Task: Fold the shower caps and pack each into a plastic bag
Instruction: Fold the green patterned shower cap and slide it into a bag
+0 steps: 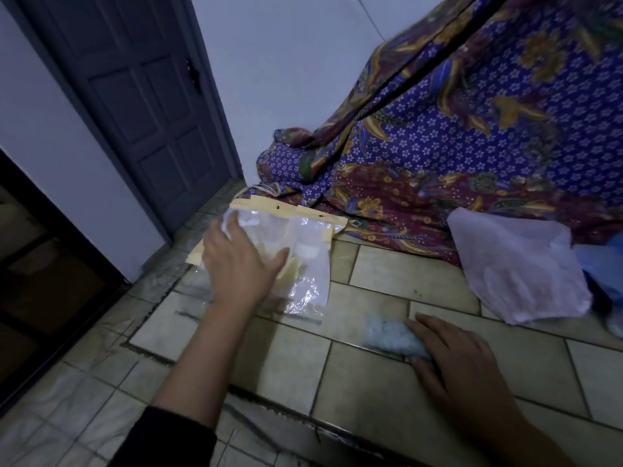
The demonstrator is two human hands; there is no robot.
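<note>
A pile of clear plastic bags (308, 251) with yellow header strips lies on the tiled floor at centre left. My left hand (237, 261) reaches over the pile, its fingers curled onto the top bag; whether it holds the bag is unclear. A folded pale blue shower cap (391, 337) lies on the tile at lower right. My right hand (451, 358) rests on the cap's right end with straight fingers, pressing it flat against the floor.
A crumpled white plastic bag (519, 264) with blue material (603, 261) beside it sits at right. Purple batik cloth (472, 136) drapes down behind. A dark door (148, 96) stands at back left, and a tiled step edge (276, 406) crosses the foreground.
</note>
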